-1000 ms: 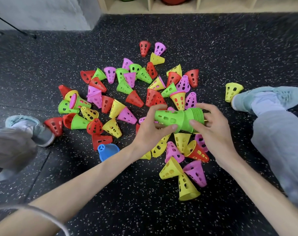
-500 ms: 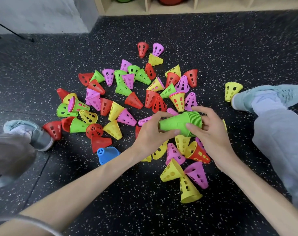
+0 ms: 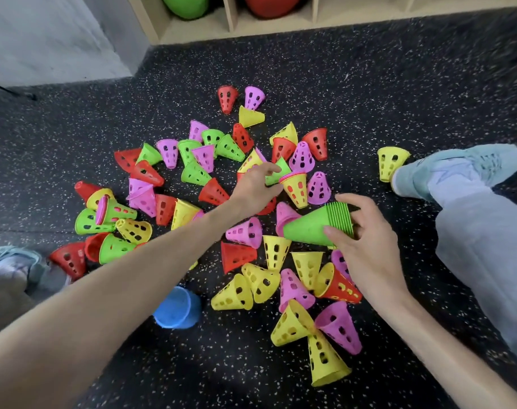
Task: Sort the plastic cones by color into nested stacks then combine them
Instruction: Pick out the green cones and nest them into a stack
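Observation:
Several perforated plastic cones in red, yellow, pink and green lie scattered on the black speckled floor (image 3: 369, 93). My right hand (image 3: 366, 246) grips a nested stack of green cones (image 3: 316, 225), held sideways with its tip pointing left. My left hand (image 3: 255, 185) reaches into the middle of the pile, and its fingers close on a loose green cone (image 3: 276, 172) beside a yellow cone (image 3: 297, 188) with pink and red rims nested in it. Other green cones (image 3: 195, 174) lie further left.
A blue stack of cones (image 3: 177, 308) lies under my left forearm. My shoes (image 3: 457, 166) and legs flank the pile on both sides. A lone yellow cone (image 3: 391, 162) lies by the right shoe. A wooden shelf (image 3: 230, 28) with balls stands at the back.
My left hand let go of the green stack and reached forward to a loose green cone. My right hand alone now holds the stack, slightly lower and to the right.

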The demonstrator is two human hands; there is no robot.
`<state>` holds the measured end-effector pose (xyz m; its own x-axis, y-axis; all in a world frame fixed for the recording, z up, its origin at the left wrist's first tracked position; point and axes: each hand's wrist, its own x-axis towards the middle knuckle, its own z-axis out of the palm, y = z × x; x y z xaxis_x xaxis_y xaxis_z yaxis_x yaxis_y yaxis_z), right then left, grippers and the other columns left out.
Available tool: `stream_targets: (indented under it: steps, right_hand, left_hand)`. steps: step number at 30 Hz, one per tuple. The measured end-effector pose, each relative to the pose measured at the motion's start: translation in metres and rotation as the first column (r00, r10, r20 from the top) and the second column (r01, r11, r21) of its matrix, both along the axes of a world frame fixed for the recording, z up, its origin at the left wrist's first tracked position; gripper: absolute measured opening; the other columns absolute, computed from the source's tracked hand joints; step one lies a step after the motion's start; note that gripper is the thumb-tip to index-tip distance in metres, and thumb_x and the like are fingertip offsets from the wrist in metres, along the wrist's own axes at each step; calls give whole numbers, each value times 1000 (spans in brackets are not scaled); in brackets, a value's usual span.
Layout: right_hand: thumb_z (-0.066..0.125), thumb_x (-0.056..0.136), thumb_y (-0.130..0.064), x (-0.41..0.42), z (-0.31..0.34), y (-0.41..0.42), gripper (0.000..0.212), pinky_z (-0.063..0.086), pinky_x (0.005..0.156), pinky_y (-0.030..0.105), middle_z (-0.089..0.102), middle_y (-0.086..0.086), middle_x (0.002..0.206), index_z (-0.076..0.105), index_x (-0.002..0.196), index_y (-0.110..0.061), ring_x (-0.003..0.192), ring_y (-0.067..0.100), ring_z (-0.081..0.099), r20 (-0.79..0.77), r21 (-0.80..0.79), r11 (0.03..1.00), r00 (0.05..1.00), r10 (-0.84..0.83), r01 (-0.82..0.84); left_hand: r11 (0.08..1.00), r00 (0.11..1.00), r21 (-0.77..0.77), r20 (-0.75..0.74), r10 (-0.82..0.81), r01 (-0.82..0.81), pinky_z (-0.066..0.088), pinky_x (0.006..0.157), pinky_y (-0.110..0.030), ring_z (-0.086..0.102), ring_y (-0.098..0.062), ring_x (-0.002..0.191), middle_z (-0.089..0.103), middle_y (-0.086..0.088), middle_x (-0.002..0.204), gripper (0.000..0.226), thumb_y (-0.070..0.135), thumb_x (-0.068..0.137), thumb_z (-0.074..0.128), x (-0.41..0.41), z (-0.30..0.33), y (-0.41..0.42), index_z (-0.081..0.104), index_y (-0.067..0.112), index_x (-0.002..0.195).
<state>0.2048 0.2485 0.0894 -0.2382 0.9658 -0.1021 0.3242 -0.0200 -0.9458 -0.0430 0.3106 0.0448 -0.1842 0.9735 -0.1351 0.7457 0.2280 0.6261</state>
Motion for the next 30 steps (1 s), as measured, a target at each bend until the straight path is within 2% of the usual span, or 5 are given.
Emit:
stream_targets:
  steps: [7,14,21,26,30]
  right_hand:
    - [74,92,-20,1,-8,13,48,53,100,46,68,-11,112,54,123,-52,111,8,64,-23,-66,998,1000,-5,3]
    - [75,91,-21,3,-25,23,54,56,87,52,67,-4,115,52,124,-57,103,22,66,13,-124,992,999,-30,31]
    - [74,92,-19,7,-26,23,52,41,93,28,45,-29,99,52,124,-54,91,-15,48,39,-151,988,999,-31,36]
    - [75,92,-22,2,-22,23,51,49,103,39,63,-7,119,54,123,-55,114,8,61,84,-124,992,996,-23,34]
    - [74,92,-20,-3,-12,20,50,47,106,39,64,-4,123,55,126,-52,121,13,58,53,-81,996,998,-19,24]
  left_hand:
    - [980,963,-140,-211,-167,139,45,103,-32,50,-26,136,37,-11,159,67,15,101,61,-9,-21,61,29,31,158]
    - [960,946,-245,-259,-196,132,47,50,-24,54,-12,60,44,-18,147,51,15,105,52,-22,-36,86,39,33,151]
    - [982,923,-108,-338,-186,158,49,76,-34,62,-19,89,44,-5,141,17,33,100,64,-27,-41,83,56,21,111]
    - [992,955,-35,-267,-130,125,45,109,-41,59,-27,129,37,-14,160,17,31,97,69,-31,-31,68,56,20,101]
    - [990,982,96,-171,-84,101,33,110,-25,46,-23,141,54,-10,144,19,29,95,72,-35,-5,37,60,14,95]
